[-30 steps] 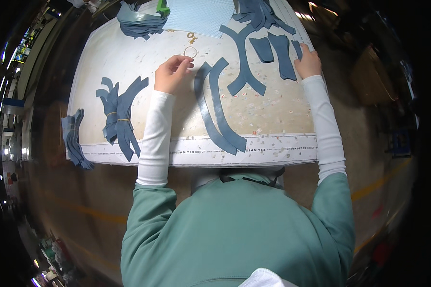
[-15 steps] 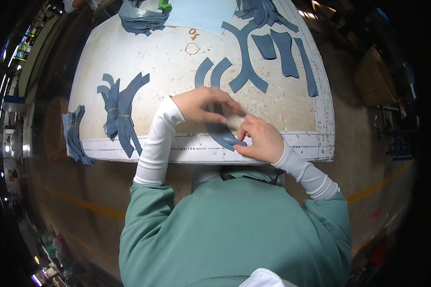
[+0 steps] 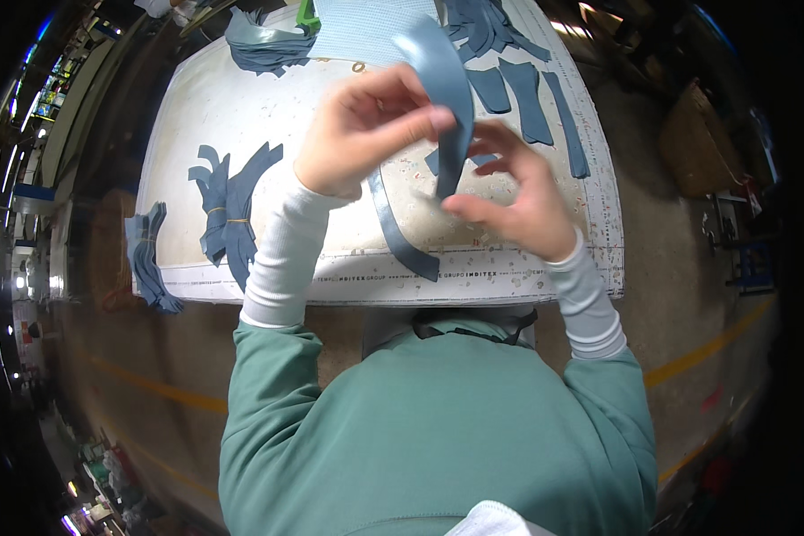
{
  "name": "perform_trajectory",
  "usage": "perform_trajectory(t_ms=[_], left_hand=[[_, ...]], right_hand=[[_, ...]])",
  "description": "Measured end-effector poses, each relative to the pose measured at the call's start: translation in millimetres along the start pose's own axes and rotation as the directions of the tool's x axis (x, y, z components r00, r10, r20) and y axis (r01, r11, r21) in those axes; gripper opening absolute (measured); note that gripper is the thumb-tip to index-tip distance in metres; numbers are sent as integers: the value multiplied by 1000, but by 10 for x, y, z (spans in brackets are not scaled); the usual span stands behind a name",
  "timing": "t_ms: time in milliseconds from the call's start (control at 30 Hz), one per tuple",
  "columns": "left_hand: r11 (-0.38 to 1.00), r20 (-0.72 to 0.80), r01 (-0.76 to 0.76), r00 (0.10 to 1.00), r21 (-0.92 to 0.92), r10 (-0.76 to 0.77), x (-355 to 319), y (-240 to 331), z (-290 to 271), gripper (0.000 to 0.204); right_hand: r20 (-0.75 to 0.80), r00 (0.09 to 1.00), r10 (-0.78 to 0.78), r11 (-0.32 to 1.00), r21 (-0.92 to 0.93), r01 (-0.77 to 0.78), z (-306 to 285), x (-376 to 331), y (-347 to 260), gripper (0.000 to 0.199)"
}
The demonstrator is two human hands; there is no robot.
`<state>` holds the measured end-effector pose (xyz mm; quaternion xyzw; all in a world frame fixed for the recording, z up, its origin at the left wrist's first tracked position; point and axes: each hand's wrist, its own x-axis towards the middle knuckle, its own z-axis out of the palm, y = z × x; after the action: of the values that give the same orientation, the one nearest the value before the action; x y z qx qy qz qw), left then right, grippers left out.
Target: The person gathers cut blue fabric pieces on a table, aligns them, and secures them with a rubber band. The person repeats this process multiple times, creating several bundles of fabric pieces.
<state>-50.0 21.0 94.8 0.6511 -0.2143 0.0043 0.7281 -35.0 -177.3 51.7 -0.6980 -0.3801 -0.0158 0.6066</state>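
Left grip: the left hand [image 3: 357, 134] is raised over the desk [image 3: 196, 98], thumb and forefinger pinched on a curved blue fabric strip [image 3: 442, 85] near its upper bend
Right grip: the right hand [image 3: 518, 192] pinches the same strip lower down, fingertips closed on its edge, the strip running upright between the two hands
Change: half a second ago both hands were low at the desk's near edge, working on a piece lying flat; now the strip is lifted clear of the surface and held up toward the camera; a second ago the hands were well apart, each flat on the desk
Meaning: I judge the piece has been picked out and is being checked or turned in the air
Below the hands: a second long curved strip [image 3: 400, 234] lies on the desk, reaching the printed front border
Left of the hands: a banded bundle of blue cut pieces [image 3: 228, 210]; another bundle [image 3: 147, 255] hangs off the left edge
Far side: straight blue pieces [image 3: 527, 94], a pale blue mesh sheet [image 3: 366, 31], a heap of blue pieces [image 3: 259, 45]
In the way: nothing blocks the hands; the raised hands hide part of the desk
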Motion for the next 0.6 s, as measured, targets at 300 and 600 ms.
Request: perform_trajectory(t_ms=[300, 600], left_hand=[[891, -502, 327, 854, 316, -135, -193, -490, -812, 21], [552, -559, 655, 746, 516, -361, -474, -1148, -1000, 33]], right_hand=[[-283, 927, 248, 962, 186, -200, 817, -270, 256, 18], [154, 862, 484, 842, 187, -506, 1103, -535, 480, 22]])
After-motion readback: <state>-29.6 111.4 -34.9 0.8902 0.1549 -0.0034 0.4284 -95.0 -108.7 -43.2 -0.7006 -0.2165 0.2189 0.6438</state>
